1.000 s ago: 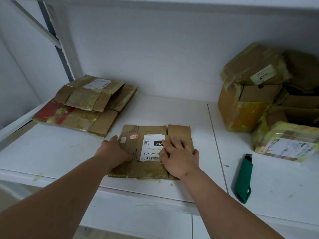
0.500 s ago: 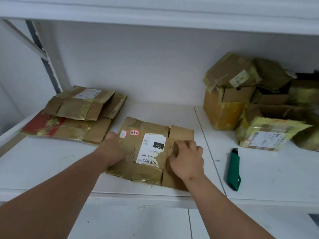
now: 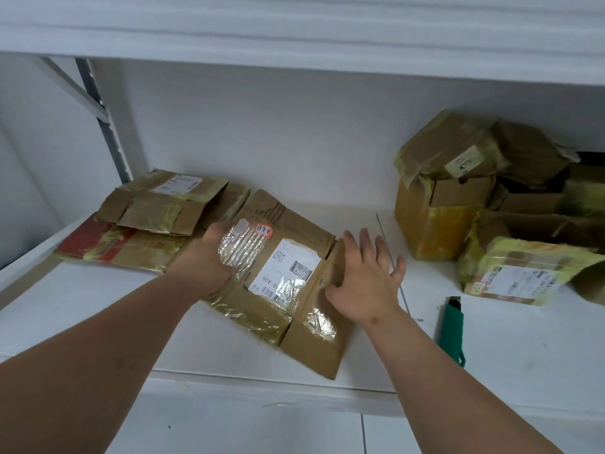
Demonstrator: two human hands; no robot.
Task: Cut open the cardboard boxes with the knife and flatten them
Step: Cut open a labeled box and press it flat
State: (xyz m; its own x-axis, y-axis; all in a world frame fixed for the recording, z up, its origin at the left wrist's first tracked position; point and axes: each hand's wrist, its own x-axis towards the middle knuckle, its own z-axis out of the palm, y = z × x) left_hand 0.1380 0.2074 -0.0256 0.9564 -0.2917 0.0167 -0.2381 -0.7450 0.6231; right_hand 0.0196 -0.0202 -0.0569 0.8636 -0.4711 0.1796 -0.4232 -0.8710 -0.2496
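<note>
A flattened cardboard box (image 3: pixel 288 290) with a white label and shiny tape is tilted up off the white shelf (image 3: pixel 98 309), its left side raised. My left hand (image 3: pixel 212 260) grips its left edge from underneath. With its fingers spread, my right hand (image 3: pixel 366 276) hovers open over the box's right flap, thumb near the cardboard. On the shelf to the right of my right arm lies a green utility knife (image 3: pixel 453 329). A pile of flattened boxes (image 3: pixel 154 224) sits at the back left. Several unopened taped boxes (image 3: pixel 474 198) are heaped at the right.
The upper shelf board (image 3: pixel 294 44) overhangs the work area. A grey metal upright (image 3: pixel 104 126) with a diagonal brace stands at the left rear. A white wall closes the back. A seam in the shelf (image 3: pixel 389 253) runs just right of the held box.
The flattened box has been lifted on its left side and swung toward the left pile. My right hand has let go of the flap and opened its fingers.
</note>
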